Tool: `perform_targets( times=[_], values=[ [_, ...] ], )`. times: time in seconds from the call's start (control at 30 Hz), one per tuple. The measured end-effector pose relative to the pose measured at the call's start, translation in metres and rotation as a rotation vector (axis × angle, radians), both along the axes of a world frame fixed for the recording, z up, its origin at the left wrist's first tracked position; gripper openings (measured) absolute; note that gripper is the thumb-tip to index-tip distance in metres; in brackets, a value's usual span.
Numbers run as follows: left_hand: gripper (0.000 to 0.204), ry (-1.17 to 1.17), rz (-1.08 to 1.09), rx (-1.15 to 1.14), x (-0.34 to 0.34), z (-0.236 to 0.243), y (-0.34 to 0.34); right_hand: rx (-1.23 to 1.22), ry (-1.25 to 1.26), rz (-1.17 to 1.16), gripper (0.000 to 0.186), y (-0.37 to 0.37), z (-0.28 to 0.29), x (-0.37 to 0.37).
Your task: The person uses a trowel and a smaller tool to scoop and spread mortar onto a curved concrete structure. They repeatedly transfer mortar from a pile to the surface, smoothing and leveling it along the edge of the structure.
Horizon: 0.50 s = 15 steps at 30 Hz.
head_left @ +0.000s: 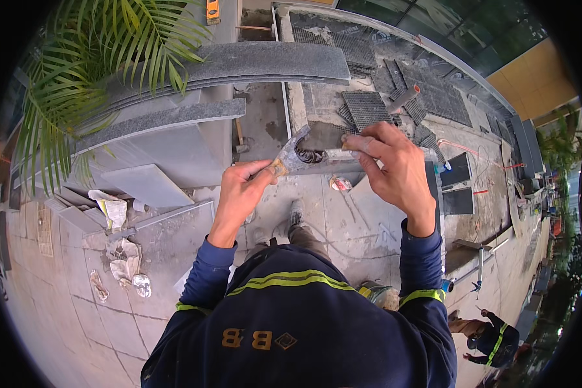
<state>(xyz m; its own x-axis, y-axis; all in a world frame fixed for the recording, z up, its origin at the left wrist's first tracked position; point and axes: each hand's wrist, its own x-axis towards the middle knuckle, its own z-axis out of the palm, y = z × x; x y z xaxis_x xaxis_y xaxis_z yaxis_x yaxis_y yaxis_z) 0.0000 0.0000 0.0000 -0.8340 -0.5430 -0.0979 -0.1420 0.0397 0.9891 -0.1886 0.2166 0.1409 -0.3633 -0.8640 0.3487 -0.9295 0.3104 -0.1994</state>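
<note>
Both my hands are raised in front of my chest. My left hand (246, 187) pinches a mottled grey, glove-like piece (294, 158) with a dark ribbed part at its right side; its exact kind is unclear. Across from it my right hand (391, 161) has its thumb and fingers drawn together. Something small and tan shows at its fingertips, too small to name. A gap separates the right fingertips from the grey piece. Behind the hands runs a low wall edge of grey stone.
Long grey stone slabs (278, 61) lie stacked ahead, beside palm fronds (110, 58). Black grid panels (365, 108) and a pipe (404, 100) lie beyond the wall. Crumpled bags (124, 258) are on the paving at left; a bucket (385, 296) stands by my right side. Another person (495, 339) is at lower right.
</note>
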Motion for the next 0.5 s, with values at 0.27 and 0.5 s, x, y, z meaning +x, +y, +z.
perform_targets(
  times=[0.27,0.5],
  values=[
    [0.037,0.089,-0.038,0.278,-0.002,0.004,-0.005,0.011,-0.271,-0.018,0.034,0.000,-0.009,-0.008],
    [0.040,0.185,-0.046,0.533,0.004,0.007,0.000,-0.286,-0.630,-0.001,0.032,0.006,-0.049,-0.011]
  ],
)
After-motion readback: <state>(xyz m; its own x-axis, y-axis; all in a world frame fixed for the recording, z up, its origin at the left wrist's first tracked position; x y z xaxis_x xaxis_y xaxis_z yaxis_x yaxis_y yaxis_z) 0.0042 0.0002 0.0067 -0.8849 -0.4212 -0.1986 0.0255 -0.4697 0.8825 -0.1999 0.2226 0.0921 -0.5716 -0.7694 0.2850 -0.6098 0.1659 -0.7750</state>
